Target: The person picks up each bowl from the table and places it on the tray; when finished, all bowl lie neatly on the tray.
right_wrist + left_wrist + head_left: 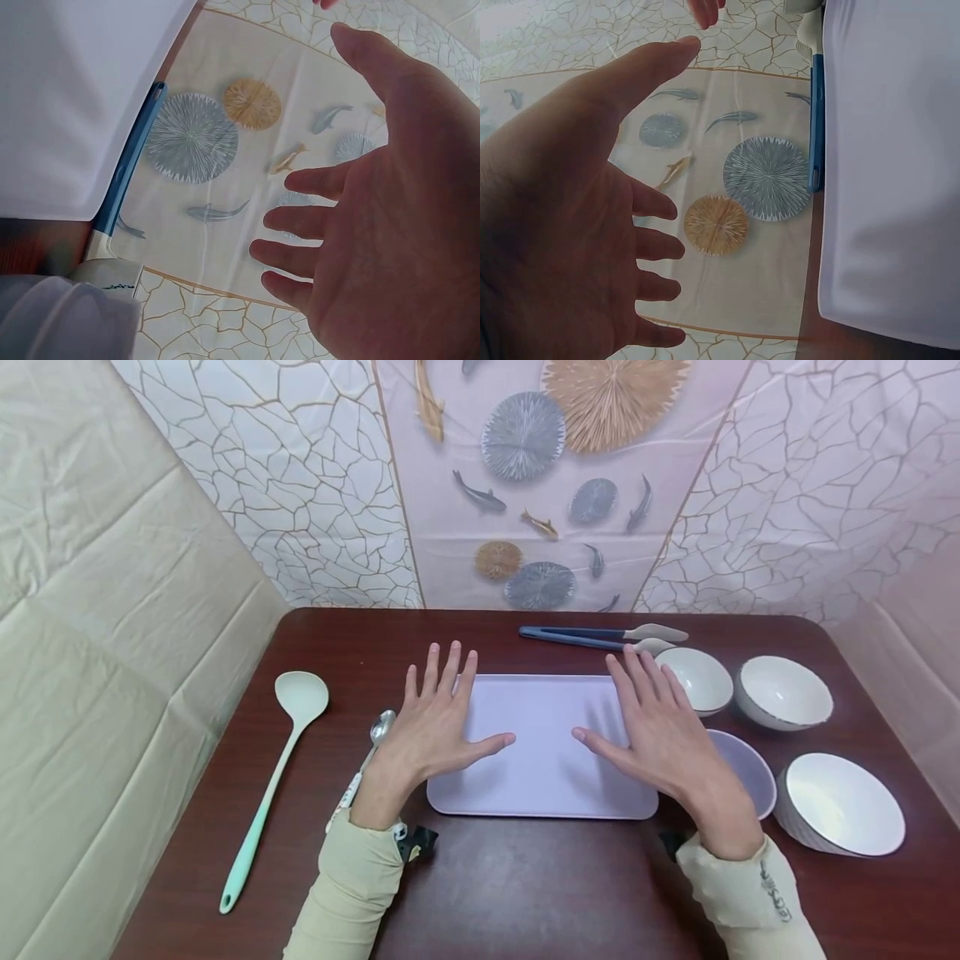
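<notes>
Both hands are held above a pale lilac rectangular tray (pixel 547 752), fingers spread and nothing in them. My left hand (pixel 431 727) hovers by the tray's left side, its thumb pointing inward. Over the right side is my right hand (pixel 660 727), mirrored, its thumb toward the left one. In the wrist views the left palm (pixel 555 247) and right palm (pixel 397 247) show bare, fingers extended. A metal spoon (pixel 382 727) with a white handle lies partly behind the left hand and wrist. Beyond the right hand is a small white bowl (pixel 701 681), partly hidden by its fingers.
A ladle (pixel 302 700) with a mint-green handle lies at the left. Blue-handled tongs (pixel 577 637) lie along the back. At the right stand a white bowl (pixel 783 693), a lilac bowl (pixel 742 768) partly behind the right wrist, and a larger ribbed white bowl (pixel 843 806).
</notes>
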Motion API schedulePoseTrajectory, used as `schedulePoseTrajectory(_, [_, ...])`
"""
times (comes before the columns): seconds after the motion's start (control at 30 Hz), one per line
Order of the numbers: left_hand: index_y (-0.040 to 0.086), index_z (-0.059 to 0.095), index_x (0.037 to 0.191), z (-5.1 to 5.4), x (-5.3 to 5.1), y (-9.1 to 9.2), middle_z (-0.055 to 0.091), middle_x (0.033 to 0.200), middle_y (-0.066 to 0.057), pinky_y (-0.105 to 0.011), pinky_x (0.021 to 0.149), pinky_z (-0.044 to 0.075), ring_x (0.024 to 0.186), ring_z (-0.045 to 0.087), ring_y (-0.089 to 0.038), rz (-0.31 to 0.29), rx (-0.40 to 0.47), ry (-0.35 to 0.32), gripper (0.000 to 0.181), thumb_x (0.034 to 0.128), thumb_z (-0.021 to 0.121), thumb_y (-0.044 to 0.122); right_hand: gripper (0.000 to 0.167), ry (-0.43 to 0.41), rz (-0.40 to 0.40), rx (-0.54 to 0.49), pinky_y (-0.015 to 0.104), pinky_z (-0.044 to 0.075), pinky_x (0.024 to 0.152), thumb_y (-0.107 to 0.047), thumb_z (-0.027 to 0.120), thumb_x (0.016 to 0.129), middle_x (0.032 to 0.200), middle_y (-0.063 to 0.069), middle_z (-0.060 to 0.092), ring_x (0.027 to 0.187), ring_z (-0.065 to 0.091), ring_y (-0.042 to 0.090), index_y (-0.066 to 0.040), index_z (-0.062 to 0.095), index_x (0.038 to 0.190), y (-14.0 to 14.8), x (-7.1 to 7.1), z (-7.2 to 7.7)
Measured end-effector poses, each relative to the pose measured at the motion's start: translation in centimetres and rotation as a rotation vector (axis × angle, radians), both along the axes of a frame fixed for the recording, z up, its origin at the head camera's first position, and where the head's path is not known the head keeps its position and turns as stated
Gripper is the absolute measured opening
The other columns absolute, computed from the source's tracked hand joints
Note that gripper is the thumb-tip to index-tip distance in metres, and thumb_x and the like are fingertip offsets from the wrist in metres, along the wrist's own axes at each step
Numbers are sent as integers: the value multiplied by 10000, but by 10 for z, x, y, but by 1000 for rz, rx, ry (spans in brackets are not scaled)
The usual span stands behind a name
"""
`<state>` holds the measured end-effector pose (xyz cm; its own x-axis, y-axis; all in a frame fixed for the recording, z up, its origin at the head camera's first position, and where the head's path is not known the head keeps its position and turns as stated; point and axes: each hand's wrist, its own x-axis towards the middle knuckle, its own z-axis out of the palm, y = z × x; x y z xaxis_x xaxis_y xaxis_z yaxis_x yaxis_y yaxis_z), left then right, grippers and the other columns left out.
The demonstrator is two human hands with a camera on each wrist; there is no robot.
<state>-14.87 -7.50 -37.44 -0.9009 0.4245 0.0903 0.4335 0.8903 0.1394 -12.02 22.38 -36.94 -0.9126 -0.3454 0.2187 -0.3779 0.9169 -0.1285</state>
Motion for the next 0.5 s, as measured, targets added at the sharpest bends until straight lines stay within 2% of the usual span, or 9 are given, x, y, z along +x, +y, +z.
schedulePoseTrajectory(0.17, [109,27,1581,1,0,0,-62,1625,-110,-593,1142,44,1453,-158,-327,15,-9,2,1150,792,401,857,1028,-20,2,-7,497,37,1171,-710,507,876,1613,189,100,1481,32,321,-11,179,1555,-1,0,2])
schedulePoseTrajectory(0.3, [80,105,1579,1,1,-1,90,1625,-128,-543,1158,99,1476,2,-345,65,46,-29,1043,866,462,753,951,-14,11,-85,501,108,1163,-612,569,907,1612,159,143,1472,115,325,-47,178,1565,8,6,11])
schedulePoseTrajectory(0.37, [47,194,1562,-1,5,-4,207,1599,-144,-502,1153,186,1466,142,-335,82,101,-53,953,906,513,662,889,6,-11,-153,544,214,1117,-528,631,909,1587,151,241,1432,240,355,-103,215,1569,20,17,18])
schedulePoseTrajectory(0.43, [24,283,1533,-5,11,-9,326,1552,-153,-469,1116,297,1419,303,-310,91,158,-89,864,928,560,575,809,58,-41,-231,577,318,1025,-423,702,890,1502,168,400,1339,388,385,-145,317,1546,37,33,21])
schedulePoseTrajectory(0.5, [13,346,1507,-12,19,-18,394,1513,-153,-451,1074,368,1366,401,-284,85,210,-133,791,942,579,516,722,97,-104,-303,598,362,939,-333,737,875,1396,179,513,1238,475,411,-179,418,1503,58,51,20])
